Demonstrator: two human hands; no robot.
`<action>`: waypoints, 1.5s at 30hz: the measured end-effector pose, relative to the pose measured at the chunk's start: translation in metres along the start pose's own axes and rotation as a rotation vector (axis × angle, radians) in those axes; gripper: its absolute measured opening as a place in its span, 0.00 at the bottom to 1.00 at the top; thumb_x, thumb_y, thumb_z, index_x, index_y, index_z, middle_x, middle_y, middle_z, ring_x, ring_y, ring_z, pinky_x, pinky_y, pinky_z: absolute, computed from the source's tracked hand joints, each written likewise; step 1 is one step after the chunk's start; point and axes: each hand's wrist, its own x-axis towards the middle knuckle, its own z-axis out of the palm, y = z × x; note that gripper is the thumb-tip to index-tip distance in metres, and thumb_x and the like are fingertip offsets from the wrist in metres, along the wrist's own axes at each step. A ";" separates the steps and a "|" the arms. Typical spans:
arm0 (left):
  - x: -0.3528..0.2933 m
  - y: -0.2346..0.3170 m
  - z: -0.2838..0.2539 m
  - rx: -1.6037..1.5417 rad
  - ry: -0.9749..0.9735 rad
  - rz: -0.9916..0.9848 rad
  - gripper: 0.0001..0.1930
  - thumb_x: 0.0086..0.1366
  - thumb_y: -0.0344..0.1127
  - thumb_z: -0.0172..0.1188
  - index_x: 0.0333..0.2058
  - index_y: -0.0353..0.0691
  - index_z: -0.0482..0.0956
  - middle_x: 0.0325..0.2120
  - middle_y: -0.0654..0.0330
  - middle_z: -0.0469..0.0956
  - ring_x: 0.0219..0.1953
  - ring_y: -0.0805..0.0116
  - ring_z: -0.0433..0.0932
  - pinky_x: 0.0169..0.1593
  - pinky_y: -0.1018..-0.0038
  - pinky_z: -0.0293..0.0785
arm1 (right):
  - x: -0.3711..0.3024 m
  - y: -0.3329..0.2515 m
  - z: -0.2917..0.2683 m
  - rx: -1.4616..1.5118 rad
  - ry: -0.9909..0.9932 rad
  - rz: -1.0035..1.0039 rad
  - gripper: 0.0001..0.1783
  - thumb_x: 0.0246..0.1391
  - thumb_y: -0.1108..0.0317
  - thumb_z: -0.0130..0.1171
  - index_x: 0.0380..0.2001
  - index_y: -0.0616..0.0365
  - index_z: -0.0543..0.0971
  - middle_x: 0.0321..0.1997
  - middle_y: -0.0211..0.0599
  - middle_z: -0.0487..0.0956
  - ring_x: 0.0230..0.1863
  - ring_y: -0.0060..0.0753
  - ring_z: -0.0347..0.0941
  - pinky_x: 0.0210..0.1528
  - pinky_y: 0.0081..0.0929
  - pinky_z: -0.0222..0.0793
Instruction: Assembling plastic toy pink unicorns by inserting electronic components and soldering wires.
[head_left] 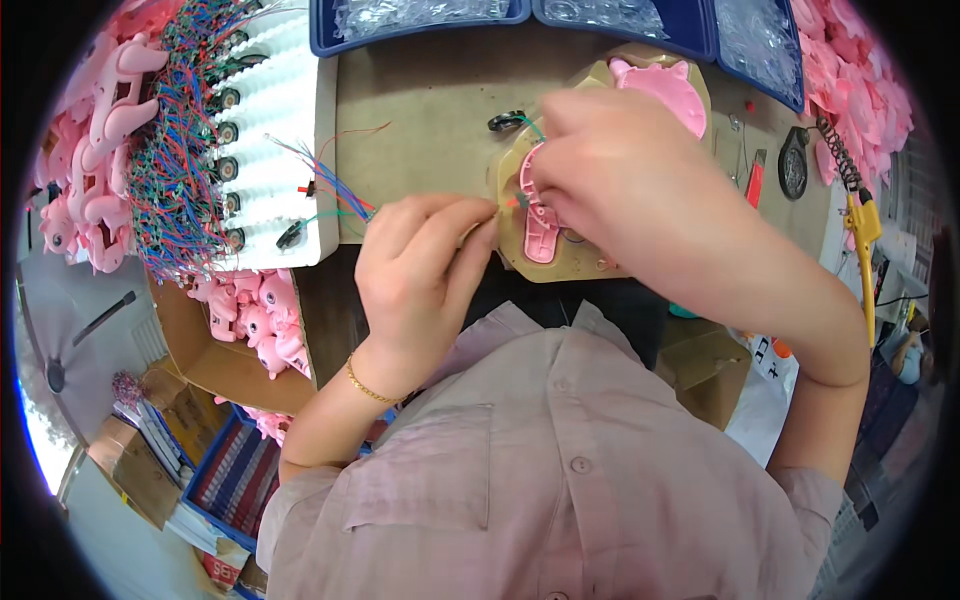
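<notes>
At the bench's near edge my left hand (415,270) is closed in a pinch, thumb against fingers. A bundle of thin coloured wires (345,190) runs out from behind it, held in the hand. A thin brownish edge shows between its fingers; what it belongs to is hidden. My right hand (615,155) bends over a pink plastic shell half (541,240), fingertips pressed together at the shell; what they pinch is covered. The shell lies in a tan shaped holder (512,245). Another pink shell part (665,90) sits in the holder's far end. Left of the holder lies a black round part (506,121) with green wire.
White foam tray (290,120) with wired round parts stands left, beside heaped pink toy bodies (125,90). Blue bins (520,18) of clear plastic pieces line the back. A red cutter (755,178), black oval part (793,162) and yellow tool on a coiled cord (862,225) are right.
</notes>
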 end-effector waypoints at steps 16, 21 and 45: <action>0.049 -0.012 0.018 -0.326 -0.288 0.130 0.14 0.54 0.29 0.56 0.41 0.42 0.79 0.47 0.54 0.73 0.49 0.49 0.68 0.55 0.63 0.65 | -0.003 0.019 -0.016 0.543 0.024 -0.099 0.04 0.43 0.81 0.58 0.26 0.64 0.77 0.31 0.32 0.76 0.30 0.22 0.72 0.29 0.18 0.68; 0.053 -0.010 0.015 -0.377 -0.242 -0.017 0.16 0.54 0.25 0.55 0.43 0.37 0.77 0.52 0.52 0.70 0.54 0.54 0.66 0.59 0.65 0.60 | -0.004 0.018 -0.022 0.599 -0.221 0.223 0.02 0.47 0.79 0.57 0.28 0.66 0.77 0.26 0.33 0.76 0.28 0.19 0.72 0.27 0.18 0.68; -0.012 -0.011 0.018 0.351 0.038 0.310 0.24 0.46 0.31 0.65 0.47 0.45 0.79 0.33 0.67 0.72 0.30 0.71 0.71 0.35 0.74 0.64 | 0.009 0.007 0.013 0.017 0.187 -0.012 0.10 0.41 0.68 0.64 0.29 0.60 0.77 0.31 0.35 0.71 0.39 0.37 0.68 0.43 0.35 0.62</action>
